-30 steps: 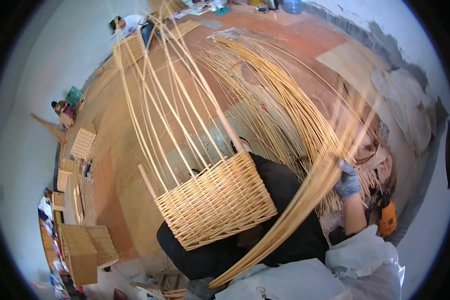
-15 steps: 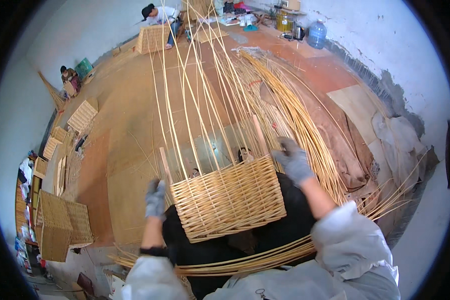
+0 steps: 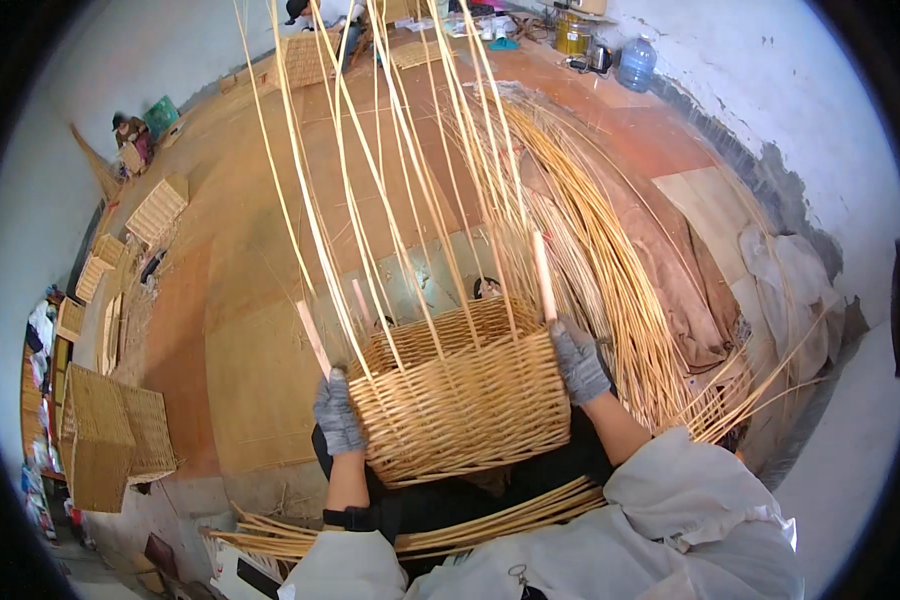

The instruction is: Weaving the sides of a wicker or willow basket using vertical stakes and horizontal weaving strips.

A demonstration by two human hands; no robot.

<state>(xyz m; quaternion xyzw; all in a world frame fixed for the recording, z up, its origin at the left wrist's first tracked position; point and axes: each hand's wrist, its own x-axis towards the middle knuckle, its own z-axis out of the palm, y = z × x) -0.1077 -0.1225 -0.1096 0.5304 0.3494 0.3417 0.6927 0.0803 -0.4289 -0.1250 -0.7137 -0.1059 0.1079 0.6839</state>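
A half-woven wicker basket (image 3: 460, 410) rests on my lap, its open top tilted so the inside shows. Long upright willow rods (image 3: 390, 215) rise from its walls. Wooden corner sticks, among them a left one (image 3: 313, 340) and a right one (image 3: 544, 275), stand above the rim. My left hand (image 3: 339, 412), in a grey glove, grips the basket's left front corner by the stick. At the right front corner, my right hand (image 3: 580, 362), also gloved, is closed on the basket; some fingers are hidden.
Loose rods (image 3: 530, 515) lie across my lap. A long rod bundle (image 3: 610, 260) spreads over brown cloth at the right. Woven baskets (image 3: 158, 210) line the left side, with a larger wicker piece (image 3: 150, 430) nearer. Two people sit farther off. A blue water jug (image 3: 637, 64) stands by the wall.
Both hands came in from beside the basket and took hold of its sides. The basket has tipped, bringing its inner back wall into view, and its rods lean closer.
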